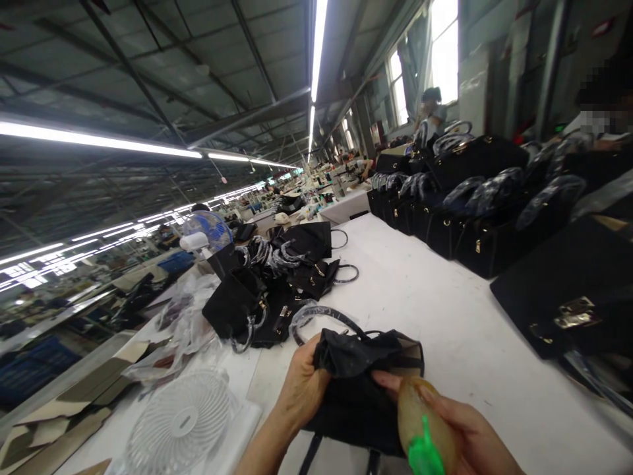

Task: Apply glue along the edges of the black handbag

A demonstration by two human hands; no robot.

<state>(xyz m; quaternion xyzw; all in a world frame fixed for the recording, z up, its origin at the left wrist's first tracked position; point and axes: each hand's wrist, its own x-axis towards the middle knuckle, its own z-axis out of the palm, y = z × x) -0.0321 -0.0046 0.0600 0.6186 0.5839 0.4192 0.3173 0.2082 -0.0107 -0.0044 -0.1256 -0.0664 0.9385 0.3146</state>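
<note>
A black handbag (356,412) lies on the white table in front of me, its mouth facing up and dark lining fabric pulled out over the rim. My left hand (298,384) is closed on that bunched lining at the bag's left side. In my right hand (477,435) is a rounded amber-brown object (414,409) with a bright green part at its lower end; its kind is unclear. The right index fingertip reaches to the bag's opening. A plastic-wrapped handle (341,318) arches behind the bag, and two dark straps hang out on the near side.
A pile of black handbags (277,290) lies ahead to the left. Rows of bags with wrapped handles (455,224) line the right side. A white fan (180,419) stands at lower left beside clear plastic (190,310). Other people sit farther off.
</note>
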